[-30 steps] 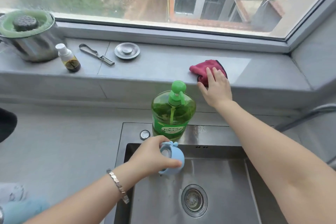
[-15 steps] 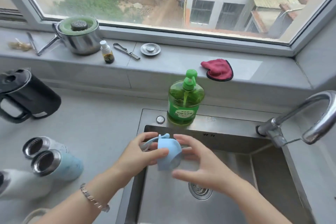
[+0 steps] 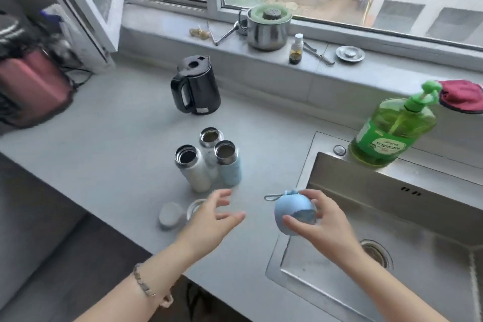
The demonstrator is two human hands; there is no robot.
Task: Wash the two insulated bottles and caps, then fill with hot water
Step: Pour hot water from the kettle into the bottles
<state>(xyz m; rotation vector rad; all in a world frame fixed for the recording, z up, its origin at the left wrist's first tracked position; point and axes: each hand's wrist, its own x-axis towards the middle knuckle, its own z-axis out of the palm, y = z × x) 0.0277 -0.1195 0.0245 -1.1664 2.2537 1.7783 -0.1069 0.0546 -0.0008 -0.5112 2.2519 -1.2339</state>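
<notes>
— Head view. Grips the blue cap [image 3: 292, 213] in curled fingers [image 3: 312, 195] of the right hand [image 3: 326, 219], lower centre of the frame, over the sink's [image 3: 379, 185] left rim.
— And the left hand [image 3: 211, 219]?
— Holds nothing; spreads its fingers wide above the worktop [image 3: 117, 144], beside a white cap [image 3: 170, 214].
— Bottles?
— Stand upright, steel mouths open, up-left of the blue cap: blue bottle [image 3: 230, 165], white bottle [image 3: 193, 170]. Probably easier reached with the left hand.

open bottles [image 3: 209, 162] and white caps [image 3: 171, 215] crowd counter [image 3: 117, 144].
</notes>
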